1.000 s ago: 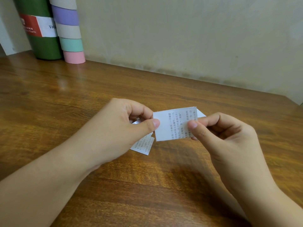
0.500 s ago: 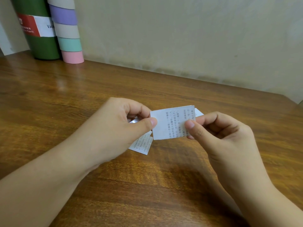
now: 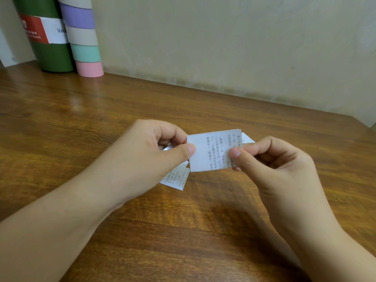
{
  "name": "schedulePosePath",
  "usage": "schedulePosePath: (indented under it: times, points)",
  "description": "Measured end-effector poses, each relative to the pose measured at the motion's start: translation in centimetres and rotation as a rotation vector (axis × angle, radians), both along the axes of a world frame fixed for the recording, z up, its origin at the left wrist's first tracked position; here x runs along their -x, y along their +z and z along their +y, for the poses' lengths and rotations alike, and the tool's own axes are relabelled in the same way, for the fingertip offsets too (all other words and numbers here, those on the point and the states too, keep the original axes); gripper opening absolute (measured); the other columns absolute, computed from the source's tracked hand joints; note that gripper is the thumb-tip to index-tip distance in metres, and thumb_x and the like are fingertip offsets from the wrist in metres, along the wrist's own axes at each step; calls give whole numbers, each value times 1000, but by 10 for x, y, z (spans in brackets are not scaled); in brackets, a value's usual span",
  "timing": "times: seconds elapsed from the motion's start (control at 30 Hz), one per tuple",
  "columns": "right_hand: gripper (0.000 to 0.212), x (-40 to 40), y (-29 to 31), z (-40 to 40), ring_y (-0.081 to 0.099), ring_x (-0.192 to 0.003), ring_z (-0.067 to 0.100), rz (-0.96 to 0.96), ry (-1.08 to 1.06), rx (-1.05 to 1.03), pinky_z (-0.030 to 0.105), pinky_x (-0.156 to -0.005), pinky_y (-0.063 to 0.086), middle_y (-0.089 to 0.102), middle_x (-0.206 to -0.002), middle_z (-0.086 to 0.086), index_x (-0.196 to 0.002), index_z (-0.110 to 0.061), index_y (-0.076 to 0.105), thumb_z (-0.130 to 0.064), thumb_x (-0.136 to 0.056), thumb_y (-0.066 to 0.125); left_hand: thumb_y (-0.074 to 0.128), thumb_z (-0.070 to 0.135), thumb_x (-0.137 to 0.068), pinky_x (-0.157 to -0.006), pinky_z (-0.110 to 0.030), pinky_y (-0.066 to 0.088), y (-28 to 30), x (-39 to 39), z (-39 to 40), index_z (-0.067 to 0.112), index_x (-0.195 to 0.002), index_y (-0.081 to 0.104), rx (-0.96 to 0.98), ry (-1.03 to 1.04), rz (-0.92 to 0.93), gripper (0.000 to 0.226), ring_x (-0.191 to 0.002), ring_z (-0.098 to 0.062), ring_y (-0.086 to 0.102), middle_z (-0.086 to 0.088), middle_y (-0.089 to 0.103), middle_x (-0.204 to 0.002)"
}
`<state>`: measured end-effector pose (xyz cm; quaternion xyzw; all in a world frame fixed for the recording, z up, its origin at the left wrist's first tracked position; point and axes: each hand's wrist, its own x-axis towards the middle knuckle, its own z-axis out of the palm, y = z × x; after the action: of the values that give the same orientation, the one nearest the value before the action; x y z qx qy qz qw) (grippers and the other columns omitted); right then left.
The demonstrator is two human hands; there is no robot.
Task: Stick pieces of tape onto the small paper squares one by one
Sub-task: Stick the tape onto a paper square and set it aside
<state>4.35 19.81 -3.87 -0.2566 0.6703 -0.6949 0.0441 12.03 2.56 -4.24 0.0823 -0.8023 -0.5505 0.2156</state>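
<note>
A small printed paper square (image 3: 211, 151) is held above the wooden table (image 3: 101, 119) between both hands. My left hand (image 3: 146, 155) pinches its left edge with thumb and forefinger. My right hand (image 3: 270, 161) pinches its right edge the same way. Under my left hand lies another printed paper piece (image 3: 177, 179) on the table. A white corner of a further paper piece (image 3: 247, 138) shows behind my right fingers. A small shiny bit (image 3: 167, 147), possibly tape, peeks from inside my left fist; I cannot tell what it is.
At the back left stand a green cylinder with a red and white label (image 3: 48, 43) and a stack of pastel tape rolls (image 3: 83, 39). A beige wall runs behind the table. The table's right corner (image 3: 364, 123) is near.
The paper square and both hands have shifted very slightly left and down; the grips are the same.
</note>
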Motion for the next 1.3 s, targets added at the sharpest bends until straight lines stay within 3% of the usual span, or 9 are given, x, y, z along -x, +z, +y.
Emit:
schedulePosePath:
  times: [0.13,0.27,0.37,0.5,0.67,0.77,0.83,0.93,1.3]
  points:
    - [12,2,-1,1,64,-63,12,-66,24,9,18,-64,51,67,-61,5,-57,-12,65,-18,-62,75,72,32,-77,-50,-15,32,1,0,1,24,-69,69,8,-4,24,12,-48,0,42,17,52,-48]
    - [13,5,-1,2,62,-70,22,-194,44,47,23,-68,52,68,-74,20,-55,-14,66,-24,-56,75,67,22,-79,-55,-16,44,3,-3,1,36,-87,71,171,90,29,17,-58,-4,56,19,68,-79]
    - [12,6,1,3,62,-71,17,-301,59,89,17,-61,51,66,-76,18,-52,-13,64,-20,-55,74,70,11,-76,-52,-13,37,6,-6,4,43,-103,63,384,132,99,42,-56,-10,43,18,58,-93]
    - [12,6,1,2,64,-65,9,-367,95,84,15,-57,51,69,-72,9,-48,-14,65,-19,-55,72,65,23,-69,-60,-15,36,4,-6,5,45,-101,62,624,86,148,39,-73,2,47,22,45,-104]
    - [28,3,0,0,59,-55,9,-363,175,29,18,-54,50,67,-67,4,-63,-15,71,-43,-61,68,68,23,-73,-55,-11,33,5,-4,7,30,-73,72,375,51,262,8,-59,-12,43,9,60,-82]
    - [42,1,0,0,51,-62,7,-147,144,-36,19,-60,43,58,-63,-4,-61,-17,67,-58,-68,69,71,36,-72,-54,-18,35,4,-2,3,35,-66,71,166,74,263,6,-57,-19,42,-2,58,-65]
    - [31,0,-1,0,51,-66,4,18,71,-91,14,-63,42,56,-65,-9,-65,-24,69,-55,-64,76,71,47,-68,-56,-26,40,4,-2,2,34,-70,72,64,73,248,13,-56,-23,45,-4,59,-60]
    - [13,-2,1,0,57,-70,2,88,44,-50,11,-66,44,65,-74,-8,-69,-26,72,-36,-65,78,76,45,-69,-51,-16,35,5,-1,5,27,-72,74,-88,5,205,18,-47,-3,43,5,53,-47]
    - [17,-4,4,-2,62,-62,3,27,6,31,12,-59,46,67,-60,-4,-54,-17,65,-28,-65,71,66,28,-62,-39,-4,28,12,-1,14,15,-62,69,-213,-14,175,13,-34,2,40,15,54,-46]
